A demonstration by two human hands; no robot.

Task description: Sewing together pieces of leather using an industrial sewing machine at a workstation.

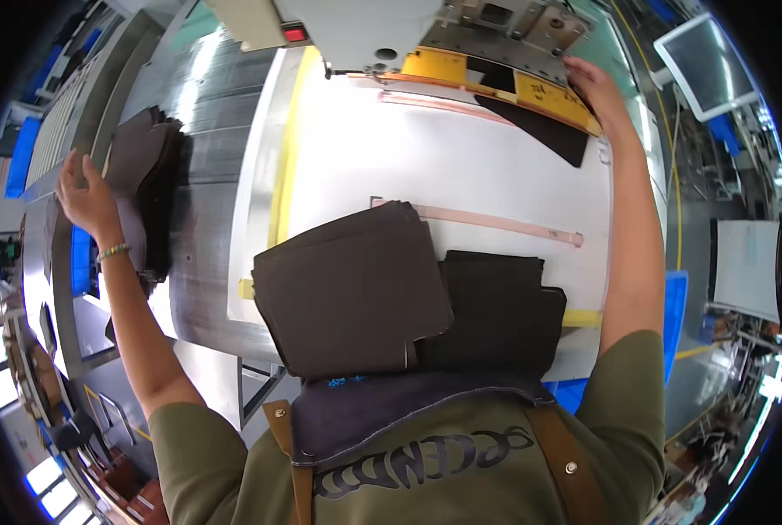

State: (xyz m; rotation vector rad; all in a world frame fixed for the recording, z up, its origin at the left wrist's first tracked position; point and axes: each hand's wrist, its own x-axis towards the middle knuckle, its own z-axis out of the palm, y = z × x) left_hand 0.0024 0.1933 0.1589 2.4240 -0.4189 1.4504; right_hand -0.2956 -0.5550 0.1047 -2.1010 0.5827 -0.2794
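Observation:
At the far left, my left hand [87,197] is open, its fingers apart, beside a tall stack of dark brown cut sheets [137,153]. My right hand [596,92] reaches to the right end of the machine head [505,44], its open fingers stretched along the edge of the yellow plate [553,98]. A dark flat piece [548,131] lies partly under that plate, its far part hidden. Close to my body, a brown stack of cut pieces [352,293] overlaps a blacker stack [496,306].
The white work surface [338,184] carries yellow tape [290,157] and a pinkish strip [496,223]. A monitor [706,66] stands at the far right. Blue bins [674,315] are low on the right. A metal table [203,236] extends left.

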